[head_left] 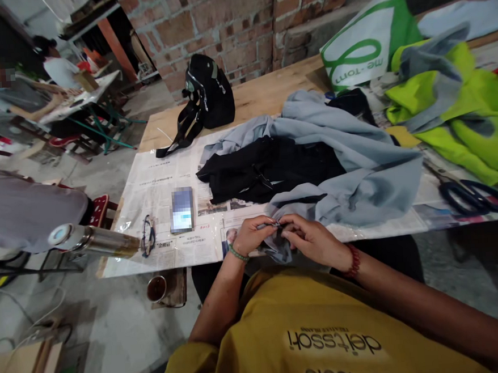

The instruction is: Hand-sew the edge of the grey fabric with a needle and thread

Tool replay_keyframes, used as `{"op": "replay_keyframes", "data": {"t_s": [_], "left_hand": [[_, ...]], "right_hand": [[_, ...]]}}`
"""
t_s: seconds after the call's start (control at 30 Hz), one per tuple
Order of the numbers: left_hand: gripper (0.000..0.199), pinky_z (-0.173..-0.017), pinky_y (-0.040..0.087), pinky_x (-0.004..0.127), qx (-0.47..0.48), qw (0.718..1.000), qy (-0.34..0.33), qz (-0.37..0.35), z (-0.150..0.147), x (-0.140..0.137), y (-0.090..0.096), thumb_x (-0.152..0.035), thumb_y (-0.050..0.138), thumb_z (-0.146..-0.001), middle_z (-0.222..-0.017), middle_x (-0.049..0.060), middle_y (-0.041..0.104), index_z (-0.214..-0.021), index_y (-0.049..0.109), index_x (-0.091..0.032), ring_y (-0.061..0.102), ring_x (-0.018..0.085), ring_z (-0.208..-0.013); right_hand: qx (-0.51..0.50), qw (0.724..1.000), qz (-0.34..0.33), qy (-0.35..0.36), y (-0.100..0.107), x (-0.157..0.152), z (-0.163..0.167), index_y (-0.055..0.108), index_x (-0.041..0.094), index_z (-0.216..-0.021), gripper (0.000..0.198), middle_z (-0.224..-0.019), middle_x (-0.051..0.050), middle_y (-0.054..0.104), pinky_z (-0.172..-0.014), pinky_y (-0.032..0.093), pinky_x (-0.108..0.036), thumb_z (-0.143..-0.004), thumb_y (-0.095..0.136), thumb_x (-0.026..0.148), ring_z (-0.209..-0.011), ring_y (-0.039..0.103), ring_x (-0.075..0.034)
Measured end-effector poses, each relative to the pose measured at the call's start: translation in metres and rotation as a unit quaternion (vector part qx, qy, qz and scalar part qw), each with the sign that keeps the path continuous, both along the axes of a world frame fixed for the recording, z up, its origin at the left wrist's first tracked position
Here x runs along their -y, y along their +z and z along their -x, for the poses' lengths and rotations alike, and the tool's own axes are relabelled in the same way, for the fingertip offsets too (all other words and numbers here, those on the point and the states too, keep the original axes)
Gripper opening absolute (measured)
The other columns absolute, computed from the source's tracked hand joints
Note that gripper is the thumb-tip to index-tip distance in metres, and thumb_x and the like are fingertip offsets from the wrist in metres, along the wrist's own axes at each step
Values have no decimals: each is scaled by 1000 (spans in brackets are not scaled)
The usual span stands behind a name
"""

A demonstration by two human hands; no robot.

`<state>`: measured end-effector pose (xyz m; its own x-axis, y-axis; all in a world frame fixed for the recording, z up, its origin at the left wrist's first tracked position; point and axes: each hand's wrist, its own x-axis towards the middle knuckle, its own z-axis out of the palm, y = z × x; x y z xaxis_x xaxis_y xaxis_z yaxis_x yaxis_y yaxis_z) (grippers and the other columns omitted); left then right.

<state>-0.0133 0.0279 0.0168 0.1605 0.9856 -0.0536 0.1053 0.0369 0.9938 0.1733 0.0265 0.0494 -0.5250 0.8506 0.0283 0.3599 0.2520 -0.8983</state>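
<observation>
Both of my hands meet at the table's near edge over the grey garment (360, 187). My left hand (251, 234), with a green bead bracelet, pinches a bit of the grey cloth. Close beside it my right hand (310, 239), with a red bead bracelet, grips the same bunched cloth, its fingers bent. A fold of cloth hangs below the fingertips. Whether a needle or other small item is between the fingers cannot be made out. Black cloth (269, 168) lies on the grey garment just beyond my hands.
Newspaper (147, 188) covers the table. To the left are a phone (181, 209), glasses (148, 236) and a steel flask (95, 241). A black bag (210, 92) stands at the back. Large scissors (473, 193), yellow-green garments (461, 120) and a green-white bag (362, 45) lie right. People sit far left.
</observation>
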Motion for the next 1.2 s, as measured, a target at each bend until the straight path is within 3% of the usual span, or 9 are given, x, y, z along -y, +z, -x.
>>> {"op": "replay_keyframes", "data": {"t_s": [0.3,0.43,0.57,0.67,0.8,1.2], "left_hand": [[17,-75,47,24,1,1000,11,15,-3,2,4,-24,65,-70,-84,4,70,-83,71,-14,62,15,-80],[17,-74,47,24,-11,1000,13,12,-4,2,6,-25,65,-70,-81,4,69,-81,71,-14,60,14,-77],[20,-72,45,23,-24,1000,-9,2,-3,2,8,-28,63,-72,-79,3,68,-83,70,-13,58,13,-74],[20,-73,44,22,-30,999,-18,-10,-1,3,8,-30,62,-73,-78,3,67,-80,69,-12,57,13,-74],[16,-66,41,20,-52,998,-22,-3,-1,3,10,-25,58,-73,-71,0,62,-76,67,-12,53,10,-68],[16,-73,43,21,-63,998,-15,-18,0,1,3,-25,59,-73,-78,1,64,-81,68,-14,56,12,-74]], "right_hand": [[-23,999,-39,-7,44,8,-8,63,24,-96,20,-72,-1,65,-51,47,-26,-87,48,35,-51,57,-13],[-16,985,-152,-77,47,0,-4,64,26,-95,21,-89,-6,67,-76,50,-38,-87,47,36,-83,62,-22],[64,967,-246,-30,32,-15,8,63,22,-102,23,-105,-10,66,-89,41,-44,-84,52,32,-102,57,-27],[110,964,-244,3,18,-21,17,64,21,-98,20,-99,-10,68,-85,39,-41,-84,55,31,-94,59,-26],[106,967,-231,-6,6,-21,21,64,20,-93,14,-88,-7,69,-80,39,-38,-84,54,25,-83,61,-22],[33,983,-176,-27,0,-19,16,61,22,-81,12,-80,-4,65,-75,42,-34,-85,52,28,-79,58,-19]]}}
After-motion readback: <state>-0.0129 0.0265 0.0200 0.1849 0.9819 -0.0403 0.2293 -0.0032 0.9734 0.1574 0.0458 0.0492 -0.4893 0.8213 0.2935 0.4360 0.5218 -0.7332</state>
